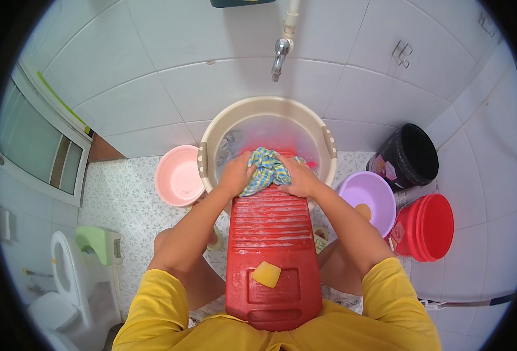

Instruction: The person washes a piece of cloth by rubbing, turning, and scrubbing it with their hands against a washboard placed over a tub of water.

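Observation:
A wet red washboard [270, 225] slants from my lap down into a large beige basin [229, 114] of cloudy water. On its ridges, near the basin's front rim, lies a bunched blue, yellow and white checked cloth [267, 169]. My left hand [237, 174] grips the cloth's left side with curled fingers. From the right, my right hand [297, 176] closes on the other side, its fingertips partly hidden by the folds. A yellow bar of soap [266, 274] rests on the washboard's flat panel close to me. Greyish fabric [228, 143] shows in the water at the basin's left.
Left of the basin stands a pink basin [179, 175]. To the right are a purple basin [378, 193], a black bucket [413, 158] and a red bucket [431, 228]. A tap [280, 58] juts from the tiled wall above. A green stool [97, 240] and toilet [65, 269] stand left.

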`<state>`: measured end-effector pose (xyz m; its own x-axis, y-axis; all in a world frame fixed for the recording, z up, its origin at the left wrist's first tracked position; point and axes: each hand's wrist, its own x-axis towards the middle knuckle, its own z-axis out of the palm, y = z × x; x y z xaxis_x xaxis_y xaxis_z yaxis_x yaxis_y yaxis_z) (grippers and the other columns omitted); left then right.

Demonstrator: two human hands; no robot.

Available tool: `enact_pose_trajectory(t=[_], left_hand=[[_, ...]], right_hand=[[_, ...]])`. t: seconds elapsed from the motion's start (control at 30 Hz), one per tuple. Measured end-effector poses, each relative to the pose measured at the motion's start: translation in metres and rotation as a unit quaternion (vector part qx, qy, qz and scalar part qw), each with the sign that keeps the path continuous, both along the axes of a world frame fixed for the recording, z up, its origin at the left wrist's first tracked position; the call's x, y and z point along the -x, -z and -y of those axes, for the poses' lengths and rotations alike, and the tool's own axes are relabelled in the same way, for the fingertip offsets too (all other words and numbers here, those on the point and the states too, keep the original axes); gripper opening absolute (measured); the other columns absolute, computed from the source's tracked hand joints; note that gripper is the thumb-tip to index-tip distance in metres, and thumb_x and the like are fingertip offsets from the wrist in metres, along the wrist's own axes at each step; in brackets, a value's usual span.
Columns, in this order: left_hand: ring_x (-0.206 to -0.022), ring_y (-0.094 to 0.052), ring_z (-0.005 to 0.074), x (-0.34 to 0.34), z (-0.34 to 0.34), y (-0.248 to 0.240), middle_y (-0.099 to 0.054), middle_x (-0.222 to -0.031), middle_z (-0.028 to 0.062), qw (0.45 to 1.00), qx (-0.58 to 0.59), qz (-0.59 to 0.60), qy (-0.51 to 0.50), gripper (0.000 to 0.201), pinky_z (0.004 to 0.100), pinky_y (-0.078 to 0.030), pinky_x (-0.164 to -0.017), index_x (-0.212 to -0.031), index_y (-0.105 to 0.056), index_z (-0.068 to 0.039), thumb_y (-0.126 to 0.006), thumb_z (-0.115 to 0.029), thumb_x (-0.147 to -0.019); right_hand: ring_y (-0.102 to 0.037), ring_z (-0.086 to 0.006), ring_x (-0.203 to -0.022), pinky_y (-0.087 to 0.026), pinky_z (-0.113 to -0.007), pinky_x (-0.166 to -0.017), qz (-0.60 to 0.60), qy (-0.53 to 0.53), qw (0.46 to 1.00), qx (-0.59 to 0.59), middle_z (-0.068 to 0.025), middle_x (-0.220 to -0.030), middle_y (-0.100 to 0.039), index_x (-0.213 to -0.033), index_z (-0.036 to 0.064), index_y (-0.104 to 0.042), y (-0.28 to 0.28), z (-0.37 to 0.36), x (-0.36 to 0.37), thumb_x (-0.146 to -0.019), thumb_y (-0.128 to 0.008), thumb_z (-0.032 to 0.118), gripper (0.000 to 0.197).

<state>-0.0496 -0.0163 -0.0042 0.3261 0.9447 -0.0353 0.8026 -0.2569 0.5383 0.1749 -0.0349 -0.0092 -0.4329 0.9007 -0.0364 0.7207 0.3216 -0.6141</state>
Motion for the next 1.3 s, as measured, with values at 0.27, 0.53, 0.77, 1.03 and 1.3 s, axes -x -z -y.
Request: enact_pose_trajectory(t=[0.27, 0.53, 0.77, 1.03, 1.3], left_hand=[[-0.127, -0.038, 0.0269, 0.037, 0.018, -0.072, -0.037, -0.137, 0.0204, 0.942, 0.230, 0.242, 0.017, 0.068, 0.0358, -0.029, -0.106, -0.141, -0.030, -0.007, -0.039, -0.055, -0.093], [-0.132, -0.023, 0.0462, 0.000, 0.071, -0.023, -0.030, -0.142, 0.0258, 0.972, -0.011, -0.153, 0.180, 0.071, 0.0545, -0.020, -0.107, -0.145, -0.023, -0.019, -0.046, -0.056, -0.089], [-0.125, -0.035, 0.0444, -0.028, -0.026, 0.040, -0.040, -0.135, 0.0230, 0.991, 0.000, -0.091, 0.097, 0.059, 0.0558, -0.031, -0.099, -0.134, -0.039, -0.011, -0.049, -0.048, -0.089], [-0.100, -0.055, 0.0401, 0.004, 0.039, -0.021, -0.063, -0.095, 0.0191, 0.988, 0.090, 0.128, -0.017, 0.042, 0.0450, -0.042, -0.086, -0.120, -0.053, -0.009, -0.050, -0.039, -0.091], [-0.129, -0.037, 0.0343, -0.003, 0.100, -0.050, -0.034, -0.142, 0.0198, 0.962, -0.184, -0.106, 0.174, 0.054, 0.0516, -0.030, -0.103, -0.142, -0.033, -0.018, -0.048, -0.030, -0.092]], right_hand=[[-0.052, -0.0393, -0.110, -0.041, -0.041, -0.095, -0.264, 0.085, 0.957, 0.083, -0.0231, -0.123, -0.050, -0.136, 0.0096, -0.030, -0.038, 0.041, -0.015, -0.078, -0.067, 0.014, 0.069], [-0.035, -0.0384, -0.128, -0.024, -0.055, -0.104, 0.059, 0.086, 0.987, -0.120, -0.0221, -0.138, -0.039, -0.121, 0.0009, -0.054, 0.000, 0.071, 0.017, -0.085, -0.051, 0.034, 0.049], [-0.035, -0.0392, -0.127, -0.025, -0.053, -0.105, 0.151, 0.190, 0.968, -0.059, -0.0221, -0.140, -0.036, -0.122, -0.0019, -0.050, 0.036, -0.033, 0.029, -0.084, -0.051, 0.029, 0.049], [-0.042, -0.0364, -0.120, -0.035, -0.045, -0.100, -0.082, -0.054, 0.990, -0.104, -0.0217, -0.130, -0.041, -0.137, 0.0100, -0.039, -0.037, 0.058, 0.002, -0.078, -0.066, 0.030, 0.068], [-0.048, -0.0375, -0.112, -0.041, -0.044, -0.091, -0.103, 0.027, 0.994, -0.014, -0.0177, -0.123, -0.048, -0.119, 0.0052, -0.052, -0.038, 0.097, 0.014, -0.076, -0.066, 0.024, 0.049]])
